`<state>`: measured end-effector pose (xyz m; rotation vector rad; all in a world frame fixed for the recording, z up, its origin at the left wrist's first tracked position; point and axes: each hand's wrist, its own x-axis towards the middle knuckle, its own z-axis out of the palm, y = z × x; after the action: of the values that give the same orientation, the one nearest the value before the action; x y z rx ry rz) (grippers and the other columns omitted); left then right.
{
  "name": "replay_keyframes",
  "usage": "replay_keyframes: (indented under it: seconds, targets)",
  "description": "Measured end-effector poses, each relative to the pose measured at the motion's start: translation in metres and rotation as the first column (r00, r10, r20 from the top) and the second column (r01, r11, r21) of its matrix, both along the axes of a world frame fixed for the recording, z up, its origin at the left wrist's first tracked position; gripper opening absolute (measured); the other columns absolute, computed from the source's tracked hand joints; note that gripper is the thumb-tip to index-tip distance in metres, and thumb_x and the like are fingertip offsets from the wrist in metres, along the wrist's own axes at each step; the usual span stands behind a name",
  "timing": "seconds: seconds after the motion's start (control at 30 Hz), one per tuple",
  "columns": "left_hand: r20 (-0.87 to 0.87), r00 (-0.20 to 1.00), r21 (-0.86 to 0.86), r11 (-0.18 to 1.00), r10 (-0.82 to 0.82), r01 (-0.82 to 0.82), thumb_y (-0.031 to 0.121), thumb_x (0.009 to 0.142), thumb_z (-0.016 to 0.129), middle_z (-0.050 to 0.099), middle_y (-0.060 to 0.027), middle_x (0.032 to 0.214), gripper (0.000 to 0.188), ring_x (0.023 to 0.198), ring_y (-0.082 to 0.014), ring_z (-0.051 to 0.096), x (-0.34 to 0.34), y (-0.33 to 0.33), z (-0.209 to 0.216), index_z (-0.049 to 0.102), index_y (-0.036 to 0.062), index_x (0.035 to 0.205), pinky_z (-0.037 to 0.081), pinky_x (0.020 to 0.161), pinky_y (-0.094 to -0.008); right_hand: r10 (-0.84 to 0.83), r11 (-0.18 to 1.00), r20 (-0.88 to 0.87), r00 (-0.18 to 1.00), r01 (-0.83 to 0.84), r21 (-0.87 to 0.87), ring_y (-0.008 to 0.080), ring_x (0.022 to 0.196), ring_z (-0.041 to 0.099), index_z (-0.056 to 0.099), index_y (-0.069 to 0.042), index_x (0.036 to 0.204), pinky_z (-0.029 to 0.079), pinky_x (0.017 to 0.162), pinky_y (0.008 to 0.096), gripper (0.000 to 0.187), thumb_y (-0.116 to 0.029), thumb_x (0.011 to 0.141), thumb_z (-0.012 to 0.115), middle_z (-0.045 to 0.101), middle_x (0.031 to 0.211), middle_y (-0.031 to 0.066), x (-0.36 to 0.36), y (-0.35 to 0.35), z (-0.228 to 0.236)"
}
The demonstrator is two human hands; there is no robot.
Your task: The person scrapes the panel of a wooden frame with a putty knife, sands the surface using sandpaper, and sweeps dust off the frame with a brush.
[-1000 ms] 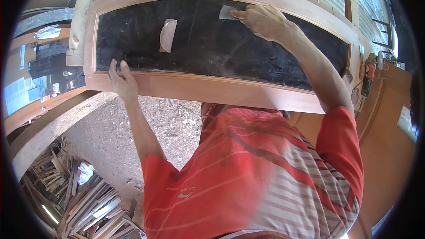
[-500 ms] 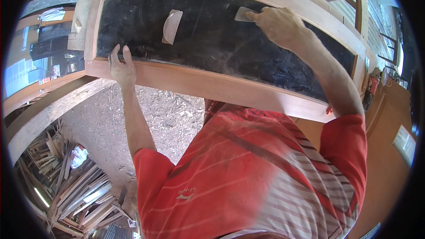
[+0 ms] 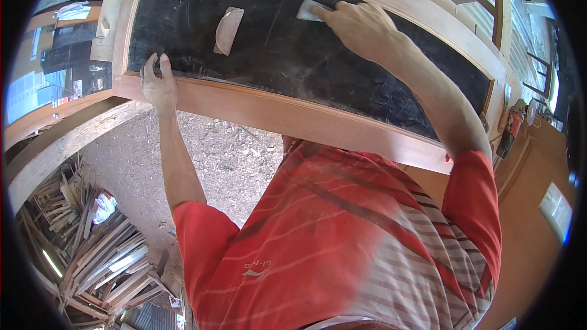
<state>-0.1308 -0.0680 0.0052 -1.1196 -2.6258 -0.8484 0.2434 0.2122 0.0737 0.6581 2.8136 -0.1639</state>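
A long wooden frame lies in front of me, set around a dark, glossy, dusty panel. My left hand rests over the near rail at its left end, fingers apart, the tips reaching onto the panel. Out over the far middle of the panel, my right hand presses down a small pale flat piece. Its fingers are closed on that piece; whether it is sandpaper or a scraper I cannot tell. Between the hands lies a half-round pinkish piece, like a folded sanding disc.
A glossy brown panel with a white cloth stands at the left. Below it run a thick beam and a heap of wood offcuts. At the right, a red power tool sits beside a brown board.
My right hand has slid the pale flat piece leftward and slightly farther across the panel. The left hand stays on the near rail. The whole view has shifted a little.
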Motion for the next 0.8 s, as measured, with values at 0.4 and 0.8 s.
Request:
replay_keyframes:
  seconds: [0.4,0.8]
  targets:
    - [0.025,0.998,-0.027,0.998,0.064,-0.063,0.041,0.102,0.07,0.071,-0.022,0.126,0.047,0.119,-0.0378,0.065,-0.012,-0.011,-0.007,0.074,-0.0008,0.123,0.051,0.103,-0.0473,-0.05,0.994,-0.035,0.998,0.047,-0.098,0.0381,0.088,0.072,0.064,-0.017,0.142,0.056,0.076,0.0521,0.041,-0.011,0.102,0.06,0.066,0.099,0.017,0.107,-0.001,0.039]
    - [-0.11,0.994,-0.043,0.999,0.017,-0.022,0.046,0.102,0.067,0.07,-0.0202,0.128,0.051,0.122,-0.0393,0.063,-0.006,-0.013,0.002,0.073,0.002,0.126,0.049,0.106,-0.0477,0.007,1.0,0.06,0.998,-0.007,-0.008,0.0405,0.083,0.073,0.062,-0.018,0.144,0.058,0.072,0.0529,0.04,-0.014,0.104,0.057,0.07,0.095,0.0204,0.084,-0.003,0.031]
